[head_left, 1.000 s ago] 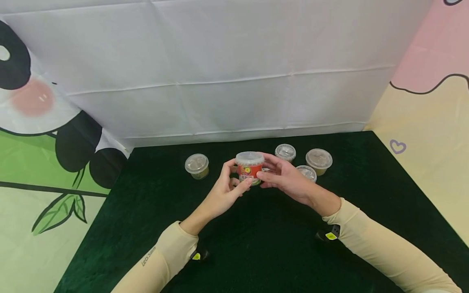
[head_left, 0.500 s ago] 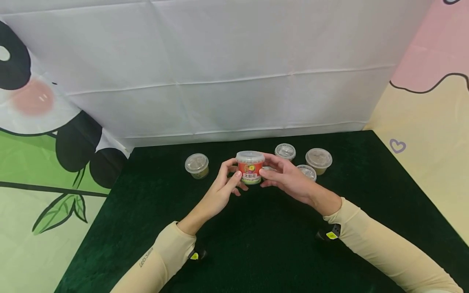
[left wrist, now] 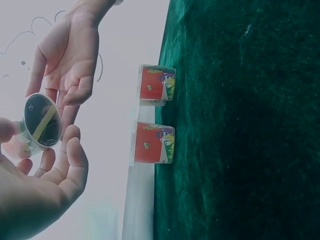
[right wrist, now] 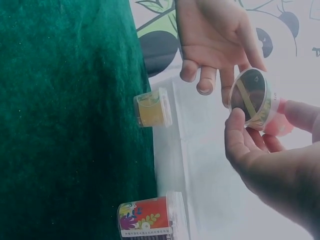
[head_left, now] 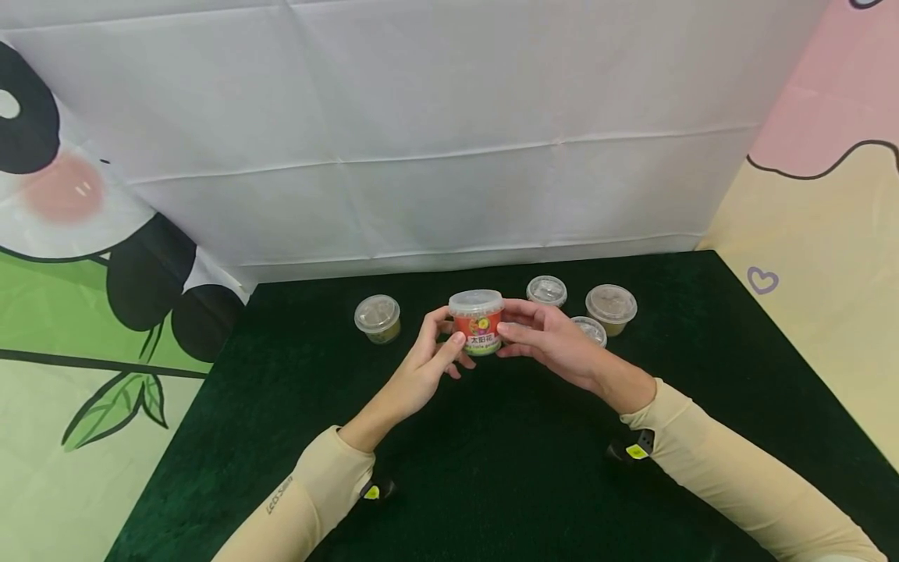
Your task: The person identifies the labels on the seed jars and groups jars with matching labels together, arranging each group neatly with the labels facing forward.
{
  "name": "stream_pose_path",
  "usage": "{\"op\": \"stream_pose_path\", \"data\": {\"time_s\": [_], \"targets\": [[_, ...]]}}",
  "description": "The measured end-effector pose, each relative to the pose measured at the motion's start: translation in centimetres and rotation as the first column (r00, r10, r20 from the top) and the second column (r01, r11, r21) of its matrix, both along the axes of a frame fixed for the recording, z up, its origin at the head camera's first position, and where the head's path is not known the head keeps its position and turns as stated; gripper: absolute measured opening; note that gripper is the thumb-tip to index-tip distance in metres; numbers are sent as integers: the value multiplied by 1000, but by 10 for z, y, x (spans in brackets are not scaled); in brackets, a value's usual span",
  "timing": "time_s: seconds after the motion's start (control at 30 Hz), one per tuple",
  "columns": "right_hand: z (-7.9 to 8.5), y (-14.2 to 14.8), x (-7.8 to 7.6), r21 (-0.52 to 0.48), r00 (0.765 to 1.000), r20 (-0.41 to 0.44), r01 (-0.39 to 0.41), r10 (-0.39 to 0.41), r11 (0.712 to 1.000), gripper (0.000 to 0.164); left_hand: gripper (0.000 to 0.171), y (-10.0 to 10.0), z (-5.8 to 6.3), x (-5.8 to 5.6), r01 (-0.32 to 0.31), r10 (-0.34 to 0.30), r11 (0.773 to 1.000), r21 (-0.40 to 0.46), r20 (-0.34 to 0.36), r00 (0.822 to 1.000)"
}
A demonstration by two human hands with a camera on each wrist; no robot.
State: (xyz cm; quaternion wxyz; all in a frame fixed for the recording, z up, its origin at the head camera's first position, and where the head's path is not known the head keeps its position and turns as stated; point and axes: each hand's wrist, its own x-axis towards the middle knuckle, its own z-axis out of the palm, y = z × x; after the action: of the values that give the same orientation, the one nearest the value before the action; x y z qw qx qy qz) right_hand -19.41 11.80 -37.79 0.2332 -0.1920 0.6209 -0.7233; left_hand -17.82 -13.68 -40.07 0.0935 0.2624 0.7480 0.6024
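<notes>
A small lidded plastic cup (head_left: 476, 324) with a red, white and green label is held upright, raised above the dark green cloth. My left hand (head_left: 421, 363) grips its left side, thumb at the front of the label and fingers behind. From the right, my right hand (head_left: 555, 343) pinches it with the thumb near the label's edge and the fingers at the back. Both wrist views show the dark round base of the cup (left wrist: 43, 121), crossed by a yellowish strip; in the right wrist view the cup (right wrist: 250, 97) sits between thumb and fingers.
One similar cup (head_left: 377, 318) stands at the back left of the green cloth (head_left: 477, 468). Three more stand at the back right: a farther cup (head_left: 547, 291), a larger-looking cup (head_left: 611, 308) and a cup (head_left: 590, 331) partly behind my right hand. A white curtain (head_left: 449, 156) hangs behind.
The cup has turned so its label faces the front, and my left thumb has moved from across the label to its left edge. Since half a second ago, the cup has shifted slightly left.
</notes>
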Motion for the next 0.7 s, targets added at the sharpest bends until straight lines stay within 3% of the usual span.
{"op": "stream_pose_path", "data": {"time_s": [0.3,0.7], "targets": [[0,-2,0,-5,1000,13,-1,1,1000,55,51,-2,3,-2,27,-26,999,-30,18,999],[3,-6,3,28,1000,1,29,-29,999,57,50,-5,9,0,23,-24,998,-54,-12,1000]]}}
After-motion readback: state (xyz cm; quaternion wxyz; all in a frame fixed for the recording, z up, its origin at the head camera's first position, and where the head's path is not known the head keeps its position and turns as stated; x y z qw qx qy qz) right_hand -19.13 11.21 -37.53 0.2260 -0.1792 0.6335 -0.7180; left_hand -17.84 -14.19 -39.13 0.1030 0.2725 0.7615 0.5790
